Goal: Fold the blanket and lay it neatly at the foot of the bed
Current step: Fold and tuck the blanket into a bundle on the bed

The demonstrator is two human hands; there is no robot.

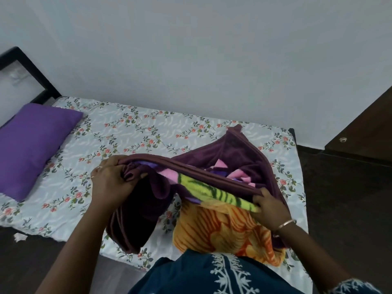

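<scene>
Plush maroon blanket (pixel 212 177) with pink, green and orange flowers hangs bunched over the bed's (pixel 131 132) near edge, its piped hem stretched between the gripping left hand (pixel 112 181) and right hand (pixel 270 205). Floral sheet, purple pillow (pixel 31 145), pale wall.

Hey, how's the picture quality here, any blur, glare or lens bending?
Head view: soft, even light, no glare; wide-angle bending curves the floral-sheeted bed edges; the maroon fleece blanket with bright flower print and both hands, left and right, look slightly soft, detail smeared.
</scene>
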